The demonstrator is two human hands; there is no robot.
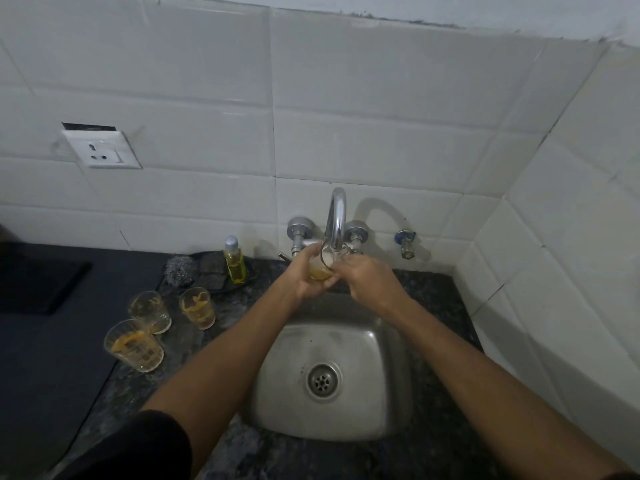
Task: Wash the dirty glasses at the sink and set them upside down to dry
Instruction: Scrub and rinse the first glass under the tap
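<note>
Steel forms the one sink (pixel 388 344), its basin set in a dark stone counter (pixel 429 285). One curved tap (pixel 336 220) rises behind it. Two hands meet beneath the spout: the left hand (pixel 306 275) curls round a smeared glass (pixel 320 270), and the right hand (pixel 369 275) grips its other side. Three dirty glasses (pixel 149 311) (pixel 198 307) (pixel 133 345) stand upright left of the sink. One yellow bottle (pixel 234 260) and one steel scrubber (pixel 180 270) sit behind them. No writing is legible.
</note>
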